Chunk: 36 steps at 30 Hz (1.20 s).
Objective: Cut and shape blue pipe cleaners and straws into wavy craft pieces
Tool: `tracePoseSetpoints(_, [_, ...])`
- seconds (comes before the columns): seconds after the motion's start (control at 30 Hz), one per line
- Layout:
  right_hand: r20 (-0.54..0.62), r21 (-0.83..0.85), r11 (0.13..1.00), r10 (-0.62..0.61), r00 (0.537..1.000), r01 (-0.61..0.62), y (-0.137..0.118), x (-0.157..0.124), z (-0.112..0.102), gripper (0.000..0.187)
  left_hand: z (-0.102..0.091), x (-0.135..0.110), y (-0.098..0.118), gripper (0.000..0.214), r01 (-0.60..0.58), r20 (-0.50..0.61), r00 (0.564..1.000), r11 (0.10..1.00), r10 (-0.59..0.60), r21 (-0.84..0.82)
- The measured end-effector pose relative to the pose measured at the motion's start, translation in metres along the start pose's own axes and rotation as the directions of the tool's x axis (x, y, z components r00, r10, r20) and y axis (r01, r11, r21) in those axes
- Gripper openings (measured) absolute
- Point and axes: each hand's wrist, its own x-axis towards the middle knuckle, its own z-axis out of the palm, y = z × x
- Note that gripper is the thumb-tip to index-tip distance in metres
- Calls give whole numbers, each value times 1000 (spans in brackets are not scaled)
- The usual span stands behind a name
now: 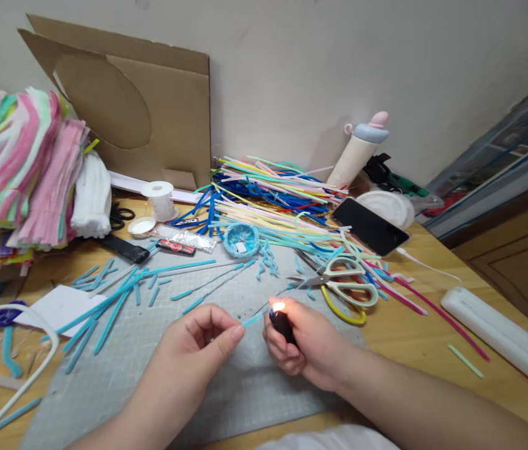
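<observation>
Between thumb and forefinger, my left hand (pixel 198 350) pinches a light blue pipe cleaner (pixel 253 320) that points toward the right. A dark lighter (pixel 282 326) is wrapped in the fingers of my right hand (pixel 313 344), its flame (pixel 277 306) lit beside the far part of the pipe cleaner. Whether the flame touches the fibres I cannot tell. Both hands are over the grey cutting mat (pixel 151 400). Just beyond them lie more blue pipe cleaners with partly bare wire (pixel 219 284) and white-handled scissors (pixel 338 281).
A blue fuzzy bowl (pixel 241 240) stands behind the hands. Bundled pipe cleaners (pixel 5 162) pile up at left, loose ones (pixel 268 194) at the back. Around them are a cardboard box (pixel 174 119), a phone (pixel 369 226), a power strip (pixel 502 340) and a white cable (pixel 52 340).
</observation>
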Motion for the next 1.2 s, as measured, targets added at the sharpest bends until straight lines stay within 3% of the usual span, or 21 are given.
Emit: tracePoseSetpoints(1.2, [-17,119,977,-173,985,174,-24,-9,-18,48,-2,-1,3,22,15,-15,1000,1000,-15,-12])
